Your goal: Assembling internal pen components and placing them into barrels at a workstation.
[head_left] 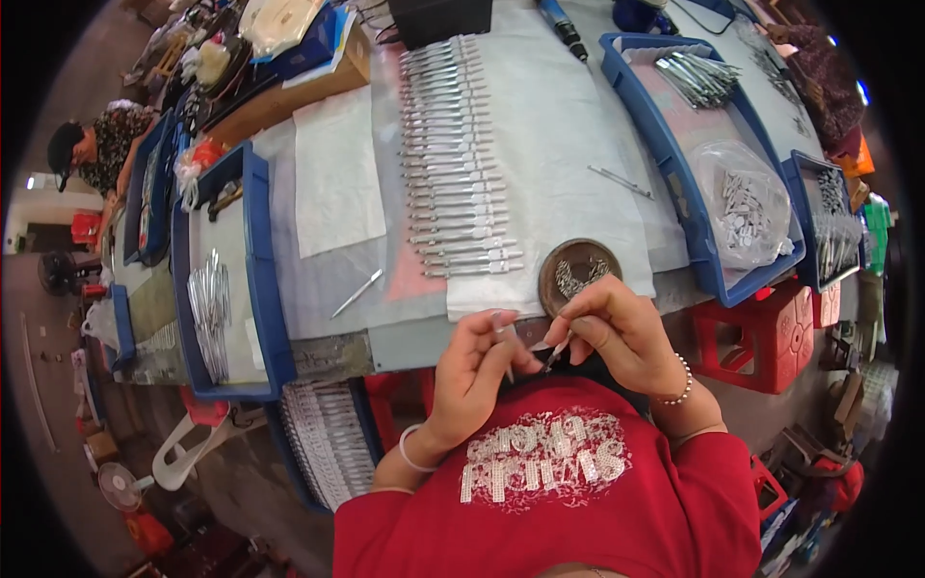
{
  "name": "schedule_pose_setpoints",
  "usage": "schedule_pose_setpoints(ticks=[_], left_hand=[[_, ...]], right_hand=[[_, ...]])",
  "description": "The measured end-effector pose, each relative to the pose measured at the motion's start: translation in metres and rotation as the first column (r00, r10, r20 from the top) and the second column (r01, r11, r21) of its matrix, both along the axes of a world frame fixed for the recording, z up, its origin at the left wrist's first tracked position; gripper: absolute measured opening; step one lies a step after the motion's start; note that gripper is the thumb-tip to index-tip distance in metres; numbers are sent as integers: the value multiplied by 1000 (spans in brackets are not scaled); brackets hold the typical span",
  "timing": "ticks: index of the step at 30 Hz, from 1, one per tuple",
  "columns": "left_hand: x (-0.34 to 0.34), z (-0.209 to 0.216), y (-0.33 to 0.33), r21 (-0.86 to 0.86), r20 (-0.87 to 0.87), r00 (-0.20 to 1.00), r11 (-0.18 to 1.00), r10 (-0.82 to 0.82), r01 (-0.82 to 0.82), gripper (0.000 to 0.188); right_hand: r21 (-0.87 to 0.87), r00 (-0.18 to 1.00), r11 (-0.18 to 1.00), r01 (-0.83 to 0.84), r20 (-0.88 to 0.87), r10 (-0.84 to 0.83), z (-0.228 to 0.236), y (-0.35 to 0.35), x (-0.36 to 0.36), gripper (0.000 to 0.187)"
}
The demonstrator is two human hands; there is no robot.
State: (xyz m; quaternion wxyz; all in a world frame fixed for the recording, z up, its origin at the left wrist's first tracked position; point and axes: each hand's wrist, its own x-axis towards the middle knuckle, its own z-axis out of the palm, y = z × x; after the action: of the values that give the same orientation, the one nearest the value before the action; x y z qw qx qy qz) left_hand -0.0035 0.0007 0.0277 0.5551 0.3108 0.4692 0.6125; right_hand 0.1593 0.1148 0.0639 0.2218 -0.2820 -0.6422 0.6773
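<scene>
My left hand, a white band at its wrist, is closed with the fingers curled round a slim silver metal rod, mostly hidden by them. Close beside it, my right hand, wearing a beaded bracelet, pinches a small shiny metal piece whose exact kind is too small to tell. Both hands meet over my lap at the table's front edge. Just beyond the right hand sits a round brown dish holding many tiny metal parts. A long row of silver rods lies side by side on the white-covered table.
Blue trays stand left and right, holding metal rods and a plastic bag of small parts. A loose rod lies at left-centre. Red stools stand below the table. Other people sit at far left and far right.
</scene>
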Motion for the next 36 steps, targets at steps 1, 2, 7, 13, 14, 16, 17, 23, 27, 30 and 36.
schedule_pose_setpoints(ticks=[1, 2, 7, 13, 14, 16, 17, 23, 27, 30, 36], left_hand=[[-1, 0, 0, -7, -15, 999, 1000, -28, 28, 18], [-1, 4, 2, -12, -40, 999, 999, -36, 35, 17], [2, 0, 0, 13, -8, 1000, 1000, -12, 12, 14], [7, -2, -6, 15, -85, 996, 1000, -18, 19, 14], [7, -3, -6, 5, -118, 993, 1000, -22, 22, 14], [7, -3, -7, 0, -149, 988, 1000, -27, 27, 13], [7, -3, -7, -4, -182, 983, 999, -32, 32, 13], [7, 5, -8, -26, -200, 974, 995, -104, 100, 13], [7, 0, -11, 4, -240, 967, 996, -88, 92, 13], [8, 0, -12, 6, -183, 978, 994, -103, 106, 13], [8, 1, -14, -5, -30, 989, 990, -144, 144, 13]], right_hand=[[-20, 1000, 1000, -10, -20, 10, -3, -3, -3, 11], [-74, 999, 997, -2, -33, 0, -3, -6, -6, 13], [-218, 997, 976, 25, -72, -41, -9, -11, -10, 17], [186, 990, 973, 135, -67, -124, -20, -21, -14, 12], [184, 990, 973, 137, -65, -127, -18, -22, -14, 12], [482, 993, 871, 92, 21, -116, -15, -21, -14, 16], [481, 993, 872, 91, 23, -116, -17, -23, -15, 16], [285, 990, 948, 140, -5, -144, -17, -29, -13, 15], [124, 991, 985, 117, 49, -124, -13, -31, -11, 12], [193, 991, 974, 116, 35, -125, -14, -33, -9, 10], [342, 991, 931, 127, -12, -131, -15, -35, -9, 10]])
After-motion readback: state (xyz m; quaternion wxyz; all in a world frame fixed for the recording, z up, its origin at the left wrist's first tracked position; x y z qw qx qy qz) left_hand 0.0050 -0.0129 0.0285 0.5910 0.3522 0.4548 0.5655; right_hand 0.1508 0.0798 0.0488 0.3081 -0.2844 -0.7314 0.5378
